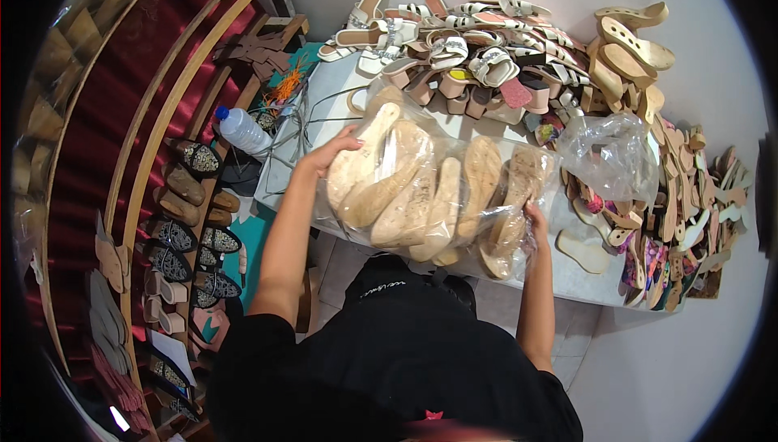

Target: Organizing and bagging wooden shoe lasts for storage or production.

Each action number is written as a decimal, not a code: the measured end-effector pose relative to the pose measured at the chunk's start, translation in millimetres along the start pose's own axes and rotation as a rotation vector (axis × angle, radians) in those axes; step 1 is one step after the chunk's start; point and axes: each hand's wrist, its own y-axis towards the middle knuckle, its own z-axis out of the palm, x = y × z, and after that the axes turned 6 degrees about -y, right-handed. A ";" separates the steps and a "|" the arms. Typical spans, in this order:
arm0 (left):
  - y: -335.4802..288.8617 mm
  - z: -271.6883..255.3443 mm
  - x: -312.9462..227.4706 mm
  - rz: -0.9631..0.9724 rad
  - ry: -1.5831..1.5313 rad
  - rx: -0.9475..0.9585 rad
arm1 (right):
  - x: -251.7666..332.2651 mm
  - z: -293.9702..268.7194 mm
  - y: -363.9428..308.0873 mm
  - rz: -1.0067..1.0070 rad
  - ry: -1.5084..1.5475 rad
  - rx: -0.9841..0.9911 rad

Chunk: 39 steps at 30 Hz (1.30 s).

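Between my hands is a clear plastic bag [442, 146] packed with several pale wooden shoe soles [403, 209], held at the front edge of the table. My left hand [334, 150] grips the bag's left side, its fingers over the plastic next to a light sole. On the right side, my right hand [535, 230] is closed on the bag's edge, partly hidden by the plastic. A single flat pale sole [582, 252] lies on the table to the right of that hand.
Finished white sandals [458, 45] are heaped at the table's back. Wooden soles [636, 45] pile up at the back right, near a crumpled plastic bag [612, 154]. Shoe parts crowd the right end. On the left stand a water bottle [243, 131] and a wooden rack [142, 223] with shoes.
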 end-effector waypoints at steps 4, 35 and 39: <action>-37.8 -33.6 -36.8 0.056 0.054 -0.060 | -12.4 50.0 19.9 0.058 0.041 0.090; -22.1 -177.5 -34.8 -0.014 0.348 -0.393 | -71.4 169.1 118.9 -0.027 -0.179 0.244; -17.1 -161.9 -41.0 0.019 0.378 -0.390 | -82.0 158.9 126.1 -0.150 -0.129 0.189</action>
